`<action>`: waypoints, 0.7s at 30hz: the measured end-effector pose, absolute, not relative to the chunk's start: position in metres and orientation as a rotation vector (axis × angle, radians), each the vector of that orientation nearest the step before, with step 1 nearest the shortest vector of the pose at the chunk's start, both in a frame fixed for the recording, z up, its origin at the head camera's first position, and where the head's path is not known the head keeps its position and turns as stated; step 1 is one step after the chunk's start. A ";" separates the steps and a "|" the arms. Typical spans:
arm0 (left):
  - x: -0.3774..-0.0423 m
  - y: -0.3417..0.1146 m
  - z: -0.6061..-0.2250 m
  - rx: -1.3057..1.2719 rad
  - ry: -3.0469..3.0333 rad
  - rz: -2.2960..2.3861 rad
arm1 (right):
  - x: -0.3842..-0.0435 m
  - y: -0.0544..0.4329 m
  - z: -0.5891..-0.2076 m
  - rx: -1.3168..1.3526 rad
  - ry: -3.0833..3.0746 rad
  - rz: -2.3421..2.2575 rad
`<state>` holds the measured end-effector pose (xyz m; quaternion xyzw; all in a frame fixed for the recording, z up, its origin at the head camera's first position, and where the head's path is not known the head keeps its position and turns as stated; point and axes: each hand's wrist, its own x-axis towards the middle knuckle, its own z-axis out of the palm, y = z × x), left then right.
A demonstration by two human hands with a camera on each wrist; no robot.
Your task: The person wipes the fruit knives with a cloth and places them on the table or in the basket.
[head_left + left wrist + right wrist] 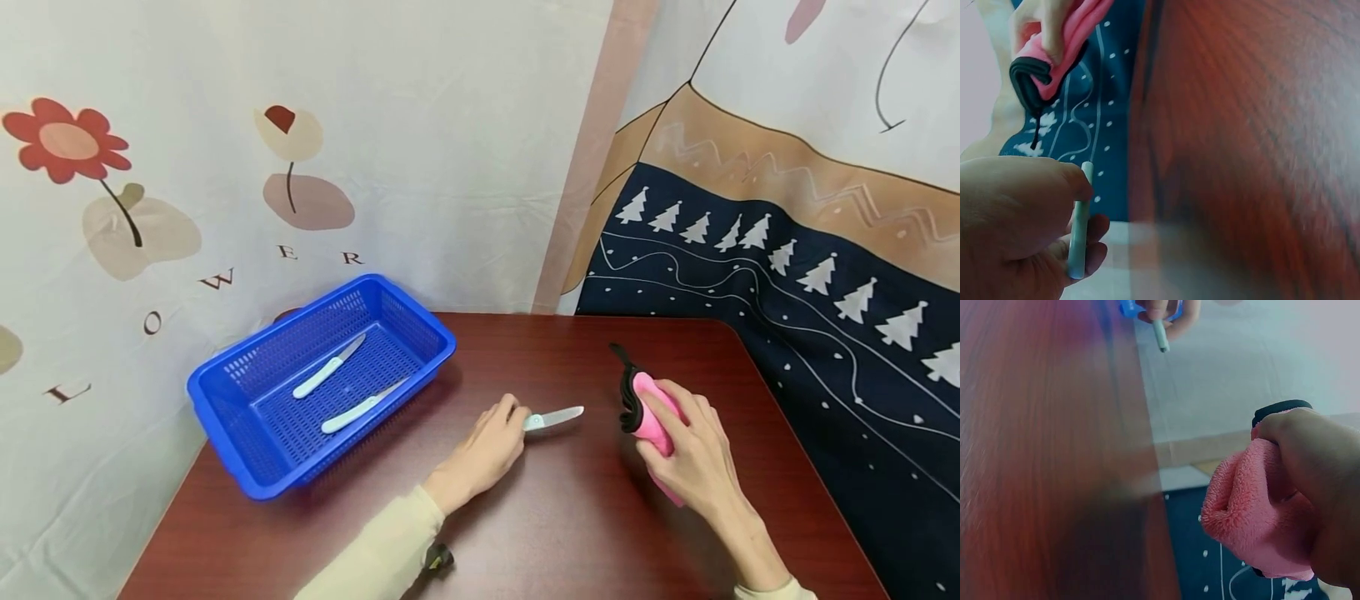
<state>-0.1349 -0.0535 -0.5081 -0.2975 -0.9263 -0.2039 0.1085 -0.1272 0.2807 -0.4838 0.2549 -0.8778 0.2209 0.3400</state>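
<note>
My left hand point(486, 442) grips a small knife point(553, 418) by its pale green handle, the blade pointing right over the table. In the left wrist view the handle point(1079, 234) lies between thumb and fingers. My right hand point(693, 446) holds a folded pink cloth point(654, 417) with black edging and a black loop hanging off its far end. Bunched plush folds of the cloth point(1247, 506) show in the right wrist view. The knife tip and the cloth are a short gap apart. Two similar knives, one point(328, 367) behind the other point(363, 407), lie in the blue basket point(247, 479).
The blue basket stands at the left back of the reddish-brown table point(570, 533). A small dark object point(439, 557) shows beside the left sleeve. A printed curtain point(450, 167) hangs behind the table, and dark tree-patterned fabric point(750, 275) runs along its right side.
</note>
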 end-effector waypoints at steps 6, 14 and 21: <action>-0.133 -0.074 -0.500 -0.813 -2.584 -0.627 | -0.131 0.256 -0.474 0.744 -2.264 0.592; -0.132 -0.090 -0.487 -0.721 -2.489 -0.591 | -0.133 0.214 -0.459 0.875 -2.251 0.585; -0.127 -0.091 -0.476 -0.683 -2.459 -0.622 | -0.131 0.182 -0.457 0.970 -2.201 0.502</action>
